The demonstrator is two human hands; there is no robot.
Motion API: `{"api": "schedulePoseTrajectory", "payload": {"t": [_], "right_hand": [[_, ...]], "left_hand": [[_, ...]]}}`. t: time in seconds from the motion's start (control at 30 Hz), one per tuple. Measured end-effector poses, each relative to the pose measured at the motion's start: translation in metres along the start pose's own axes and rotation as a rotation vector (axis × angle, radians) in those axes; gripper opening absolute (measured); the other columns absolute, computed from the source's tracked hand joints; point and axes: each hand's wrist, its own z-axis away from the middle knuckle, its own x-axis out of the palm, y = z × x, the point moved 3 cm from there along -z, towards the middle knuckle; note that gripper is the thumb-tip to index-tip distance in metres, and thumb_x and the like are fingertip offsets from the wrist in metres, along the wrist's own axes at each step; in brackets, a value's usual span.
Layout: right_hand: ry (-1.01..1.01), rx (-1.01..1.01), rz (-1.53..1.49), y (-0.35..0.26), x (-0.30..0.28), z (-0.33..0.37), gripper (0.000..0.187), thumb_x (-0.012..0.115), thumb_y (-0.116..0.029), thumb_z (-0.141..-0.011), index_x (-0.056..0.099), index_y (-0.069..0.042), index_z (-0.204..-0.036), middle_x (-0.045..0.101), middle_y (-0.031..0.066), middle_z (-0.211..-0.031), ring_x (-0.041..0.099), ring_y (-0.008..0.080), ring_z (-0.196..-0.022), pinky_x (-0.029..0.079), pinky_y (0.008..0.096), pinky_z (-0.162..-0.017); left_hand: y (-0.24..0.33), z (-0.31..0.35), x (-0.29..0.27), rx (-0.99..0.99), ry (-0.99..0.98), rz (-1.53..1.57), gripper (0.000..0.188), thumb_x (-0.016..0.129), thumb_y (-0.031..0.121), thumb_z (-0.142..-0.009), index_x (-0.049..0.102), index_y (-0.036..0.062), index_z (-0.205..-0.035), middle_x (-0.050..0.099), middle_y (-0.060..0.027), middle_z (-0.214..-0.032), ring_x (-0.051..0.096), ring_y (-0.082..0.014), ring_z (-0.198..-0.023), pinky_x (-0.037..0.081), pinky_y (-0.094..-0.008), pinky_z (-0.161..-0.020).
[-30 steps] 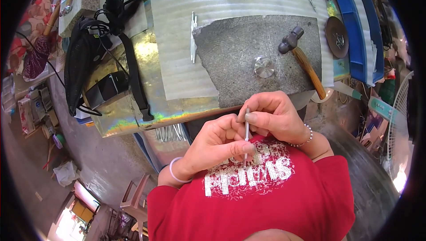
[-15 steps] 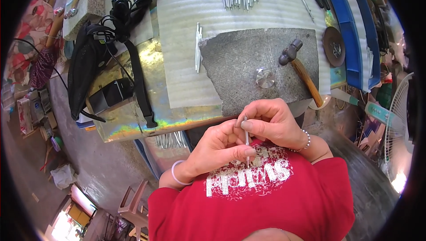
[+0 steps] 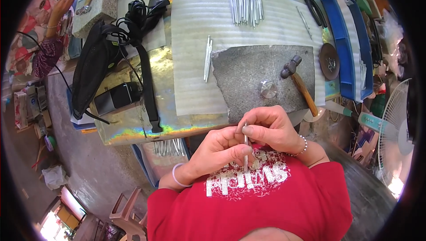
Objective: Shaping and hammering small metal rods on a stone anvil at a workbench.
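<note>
Pinching one slim silver rod [image 3: 246,140] with both hands: your right hand [image 3: 271,130] closes thumb and fingers on its far end; your left hand [image 3: 222,148] curls in, thumb lower down. Rod sits over your red shirt [image 3: 266,210], near the stone slab [image 3: 242,74]. Hammer [image 3: 304,92] and metal disc [image 3: 268,89] rest on that slab.

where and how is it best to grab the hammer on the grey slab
Probably by the lower half of its wooden handle, from the person's near right side. The hammer lies with its metal head farther away and the handle slanting back toward the person, its end free for a wrap grip. The right hand is pinching a thin metal rod, so needs freeing first.
</note>
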Motion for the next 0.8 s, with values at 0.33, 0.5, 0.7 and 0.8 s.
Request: {"api": "schedulePoseTrajectory", "payload": {"t": [0.33,0.5,0.7,0.8], "right_hand": [[-0.026,0.018,0.010,-0.003,0.008,-0.005,0.014,0.054,-0.006,-0.091,0.061,0.004,-0.097,0.059,0.0026,-0.075,0.048,0.0042,-0.060,0.037,0.0188,-0.051],[-0.026,0.040,-0.045,0.001,0.005,-0.004,0.015,0.053,-0.006,-0.091,0.061,0.004,-0.098,0.057,0.0016,-0.071,0.041,0.0035,-0.053,0.030,0.0195,-0.047],[0.030,-0.017,-0.048,0.008,-0.006,0.008,0.015,0.054,-0.005,-0.090,0.061,0.004,-0.100,0.056,0.0013,-0.068,0.042,0.0037,-0.052,0.032,0.0189,-0.046],[0.109,0.006,-0.121,0.009,-0.015,0.017,0.013,0.056,-0.004,-0.088,0.059,0.002,-0.099,0.057,0.0014,-0.068,0.045,0.0032,-0.051,0.034,0.0179,-0.045]], "left_hand": [[0.002,0.006,-0.002,0.008,0.004,-0.029,0.024,0.058,0.006,-0.089,0.051,-0.0023,-0.111,0.062,-0.0044,-0.081,0.059,-0.0081,-0.072,0.048,-0.0213,-0.064],[-0.002,0.003,-0.004,-0.028,0.019,-0.023,0.022,0.062,0.007,-0.087,0.054,-0.0021,-0.106,0.062,-0.0032,-0.077,0.058,-0.0067,-0.066,0.047,-0.0201,-0.059],[-0.009,-0.009,0.000,0.013,0.080,-0.172,0.016,0.068,0.009,-0.083,0.056,0.0002,-0.088,0.061,-0.0021,-0.068,0.057,-0.0052,-0.061,0.045,-0.0198,-0.053],[-0.014,-0.017,0.003,0.080,0.122,-0.291,0.019,0.072,0.012,-0.080,0.055,0.0030,-0.077,0.060,-0.0011,-0.061,0.056,-0.0043,-0.057,0.043,-0.0206,-0.050]]}}
